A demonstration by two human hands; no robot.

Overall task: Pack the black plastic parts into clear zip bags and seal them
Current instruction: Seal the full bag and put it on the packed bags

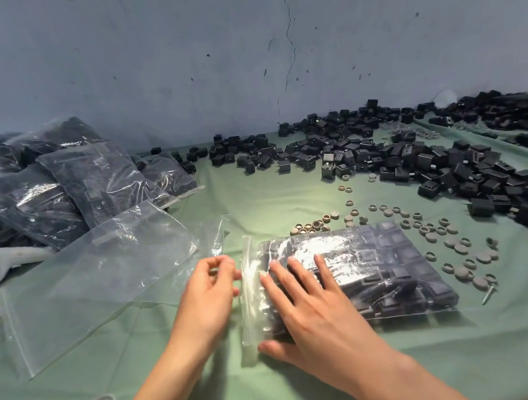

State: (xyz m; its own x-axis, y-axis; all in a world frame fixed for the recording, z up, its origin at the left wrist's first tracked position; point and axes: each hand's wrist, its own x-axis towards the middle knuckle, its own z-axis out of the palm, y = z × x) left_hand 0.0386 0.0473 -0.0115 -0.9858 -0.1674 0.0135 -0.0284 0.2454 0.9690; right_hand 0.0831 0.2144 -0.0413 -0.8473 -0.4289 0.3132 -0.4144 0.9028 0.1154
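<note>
Sealing; pressing zip bag [381, 272] at desk [267, 399] front edge w/ flat R hand [315, 306]; pinching zip strip [251, 304] w/ L hand [209, 289]; next, slide along.

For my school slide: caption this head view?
Right hand presses a full bag flat, left hand at its zip edge.

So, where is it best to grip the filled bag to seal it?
Probably pinch the zip strip of the filled bag, coming from the left: that empty edge stands up there, while the right hand presses the bulky body flat.
</note>
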